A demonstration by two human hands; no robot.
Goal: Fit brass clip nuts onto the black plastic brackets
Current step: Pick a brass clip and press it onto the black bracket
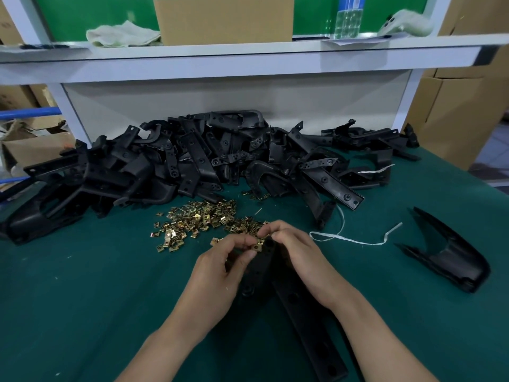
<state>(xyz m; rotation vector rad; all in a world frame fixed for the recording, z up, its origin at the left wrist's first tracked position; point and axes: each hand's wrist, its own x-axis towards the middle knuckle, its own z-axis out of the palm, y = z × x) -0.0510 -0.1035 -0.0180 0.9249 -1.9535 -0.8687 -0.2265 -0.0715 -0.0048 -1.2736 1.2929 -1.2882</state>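
Beyond the grip, a heap of black brackets (192,161) waited, so most work seemingly remained. One bracket (303,312) ran beneath both hands, the right hand (297,252) gripping its far end. Loose brass clip nuts (198,219) lay just beyond. The left hand (220,266) pinched one clip nut (258,246) there, apparently not yet seated.

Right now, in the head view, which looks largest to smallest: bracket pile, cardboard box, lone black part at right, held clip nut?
1. bracket pile
2 and 3. cardboard box and lone black part: alike; box is farther and cropped, so unranked
4. clip nut
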